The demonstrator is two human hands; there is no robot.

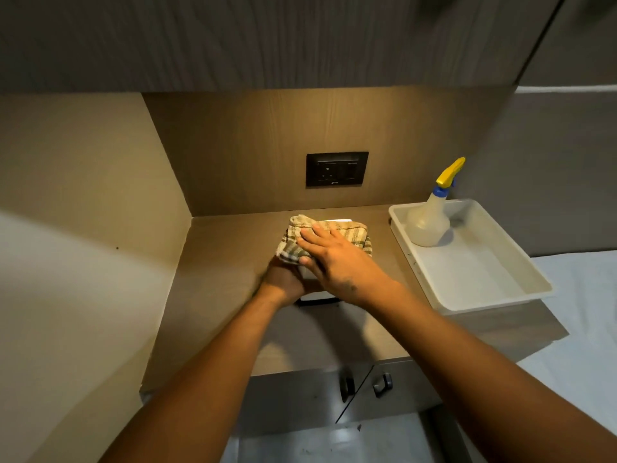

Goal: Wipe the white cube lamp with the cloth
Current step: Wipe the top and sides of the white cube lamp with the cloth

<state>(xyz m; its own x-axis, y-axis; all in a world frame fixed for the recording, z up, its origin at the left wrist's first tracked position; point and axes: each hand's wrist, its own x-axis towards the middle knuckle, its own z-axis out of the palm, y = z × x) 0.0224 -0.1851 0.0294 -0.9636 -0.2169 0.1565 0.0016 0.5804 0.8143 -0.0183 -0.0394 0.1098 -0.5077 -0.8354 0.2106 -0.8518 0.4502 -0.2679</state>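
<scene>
The white cube lamp (312, 294) stands on the wooden counter (217, 262), mostly hidden under a striped beige cloth (350, 236) and both hands. Only a strip of its front face and a sliver of its lit far top edge show. My right hand (337, 259) lies flat on the cloth on top of the lamp, fingers spread and pressing it down. My left hand (285, 280) grips the lamp's left front side below the cloth, partly covered by the right hand.
A white plastic tray (484, 272) sits at the right of the counter with a spray bottle (430, 222) with a yellow trigger in its far corner. A black wall socket (337, 169) is on the back panel. Cabinet doors with dark handles (347, 384) are below.
</scene>
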